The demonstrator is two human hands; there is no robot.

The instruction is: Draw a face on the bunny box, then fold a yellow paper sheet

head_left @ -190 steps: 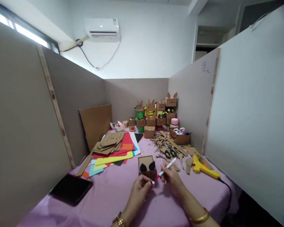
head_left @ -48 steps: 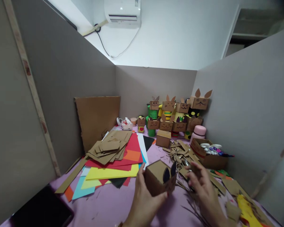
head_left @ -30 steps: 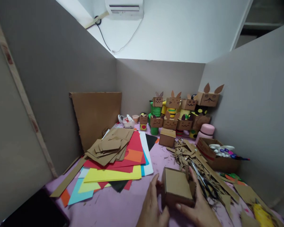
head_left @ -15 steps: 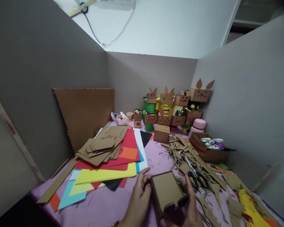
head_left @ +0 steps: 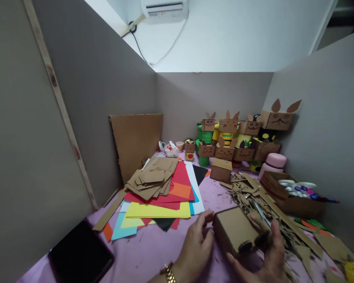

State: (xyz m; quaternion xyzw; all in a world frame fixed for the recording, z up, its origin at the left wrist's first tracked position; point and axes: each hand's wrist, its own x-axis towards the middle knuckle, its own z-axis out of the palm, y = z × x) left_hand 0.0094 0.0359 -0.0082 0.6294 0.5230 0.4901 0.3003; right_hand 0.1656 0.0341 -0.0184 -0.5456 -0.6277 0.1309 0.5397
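A small brown box is set between two hands at the near part of the worktop, which is covered by a purple cloth. Two dark ears can be seen at the near edge of its flat top. It cannot be told if the box is lifted or is rested on the cloth.

The left hand is put by the left side of the box. Its grip is half open, with the fingers bent and the thumb held apart, and the fingertips are brought right up to the box's edge. A gold band is worn on that wrist.

The right hand is spread by the near right corner. Its thumb is placed near the front and one finger is pointed up past the right side. Some fingers are hidden, so how tightly the box is held by this grip cannot be told.

Just past the right hand, scissors are partly covered by brown scraps. Pens are kept in an open box. To the left, flat cardboard pieces are piled on coloured paper. Box-headed toys with ears are lined up at the back, behind a plain box.
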